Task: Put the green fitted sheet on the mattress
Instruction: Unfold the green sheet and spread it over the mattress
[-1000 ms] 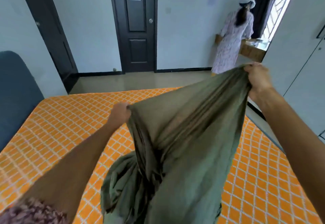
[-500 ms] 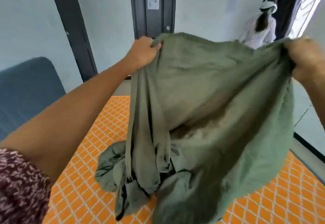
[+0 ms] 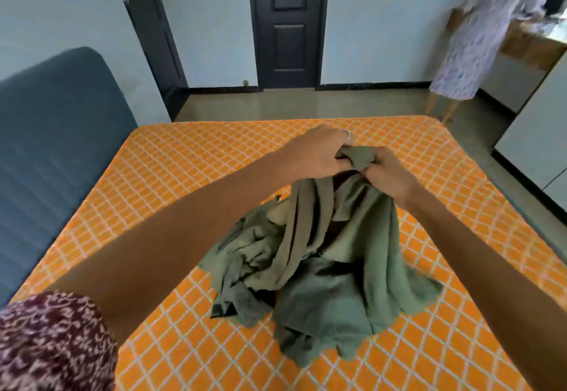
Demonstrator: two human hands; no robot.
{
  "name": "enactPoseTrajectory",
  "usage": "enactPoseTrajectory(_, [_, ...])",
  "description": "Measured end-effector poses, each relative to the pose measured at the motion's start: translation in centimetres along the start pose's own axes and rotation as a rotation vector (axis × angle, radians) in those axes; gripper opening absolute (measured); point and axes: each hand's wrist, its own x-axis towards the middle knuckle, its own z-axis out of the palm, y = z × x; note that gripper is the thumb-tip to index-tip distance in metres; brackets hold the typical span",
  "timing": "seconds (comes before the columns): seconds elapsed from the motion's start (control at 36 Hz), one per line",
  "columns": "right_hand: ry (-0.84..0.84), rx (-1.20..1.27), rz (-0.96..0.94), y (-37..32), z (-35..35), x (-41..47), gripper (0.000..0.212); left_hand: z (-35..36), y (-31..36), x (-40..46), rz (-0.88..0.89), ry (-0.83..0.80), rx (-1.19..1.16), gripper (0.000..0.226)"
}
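On the bare mattress (image 3: 171,176) the sheet (image 3: 331,271) lies bunched mid-bed; our left hand (image 3: 319,154) and right hand (image 3: 386,173) both clutch one gathered fold. We judge it light, limp; take the elastic corners.

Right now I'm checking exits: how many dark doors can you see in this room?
2. One panelled door with a round knob stands in the far wall, straight ahead beyond the mattress. A second door stands in the left wall, seen edge-on. Others may lie out of view.

Home bedroom; patterned mattress (image 3: 190,176), padded headboard (image 3: 55,145), dark doors (image 3: 288,22)
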Motion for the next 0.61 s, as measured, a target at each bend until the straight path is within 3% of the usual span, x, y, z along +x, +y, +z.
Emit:
enactPoseTrajectory(0.06, [0.009, 0.071, -0.025, -0.3, -0.8, -0.4, 0.017, 1.2, -0.8, -1.2, -0.071, 0.013, -0.082, 0.04])
enactPoseTrajectory(0.08, [0.027, 0.109, -0.037, -0.5, -1.2, -0.4, 0.023, 2.2, -1.3, -1.9, -0.122, -0.004, -0.107, 0.048])
enactPoseTrajectory(0.14, [0.056, 0.185, -0.064, -0.5, -2.1, -0.4, 0.039, 5.1, -2.6, -3.6, -0.228, -0.063, -0.144, 0.05])
enactPoseTrajectory(0.22, [0.122, 0.246, -0.064, -0.8, -3.3, -0.7, 0.037, 10.7, -4.4, -6.5, -0.405, -0.215, -0.158, 0.044])
enactPoseTrajectory(0.36, [0.15, 0.315, -0.102, -1.8, -5.6, -2.3, 0.051, 18.0, -5.3, -10.8, -0.683, -0.411, -0.162, 0.07])
enactPoseTrajectory(0.5, [0.179, 0.24, -0.134, -1.6, -7.9, -3.8, 0.022, 21.8, -5.3, -12.5, -0.868, -0.466, -0.167, 0.062])
enactPoseTrajectory(0.61, [0.21, 0.246, -0.139, -0.8, -8.9, -4.8, 0.012, 23.3, -5.7, -11.9, -0.994, -0.333, -0.274, 0.074])
